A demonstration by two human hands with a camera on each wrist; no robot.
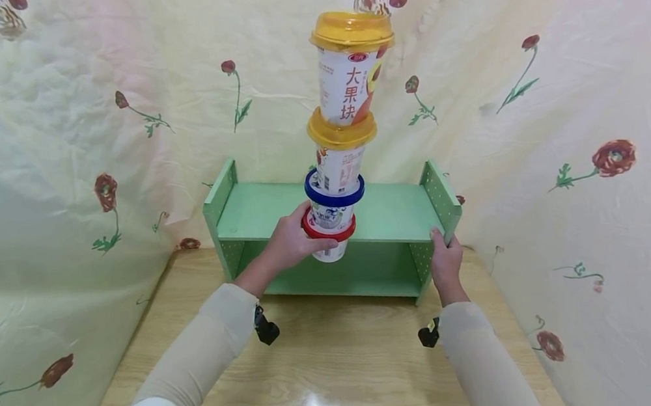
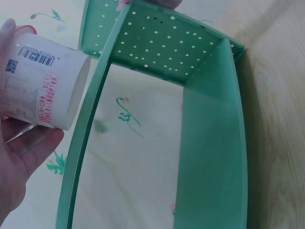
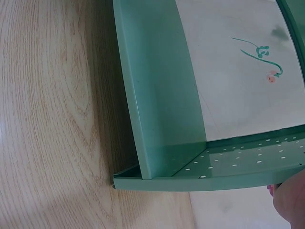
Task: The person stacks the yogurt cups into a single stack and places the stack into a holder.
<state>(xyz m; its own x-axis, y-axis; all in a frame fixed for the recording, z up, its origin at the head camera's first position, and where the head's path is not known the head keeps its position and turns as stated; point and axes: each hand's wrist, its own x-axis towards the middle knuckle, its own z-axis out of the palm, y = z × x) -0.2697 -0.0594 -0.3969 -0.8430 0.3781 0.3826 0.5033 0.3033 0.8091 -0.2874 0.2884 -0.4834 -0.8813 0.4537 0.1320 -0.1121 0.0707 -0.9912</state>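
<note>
My left hand (image 1: 288,240) grips the lowest cup of a tall stack, a white one with a red rim (image 1: 330,227), thumb and fingers round its sides. Above it come a blue-rimmed cup (image 1: 336,192), a cup with a yellow lid (image 1: 342,133) and, on top, a larger yellow-lidded cup (image 1: 351,73). The stack leans slightly right, in front of a green two-tier shelf (image 1: 278,198). In the left wrist view, the bottom cup (image 2: 38,81) shows a barcode beside the upper board's edge. My right hand (image 1: 447,262) holds the shelf's right side panel, thumb near the upper board's front corner.
The shelf stands on a wood-grain surface (image 1: 294,363) against flower-printed cloth (image 1: 193,111), which also hangs along both sides. Its perforated end panels (image 3: 248,157) rise above the upper board. Black wrist devices (image 1: 265,326) sit below both hands.
</note>
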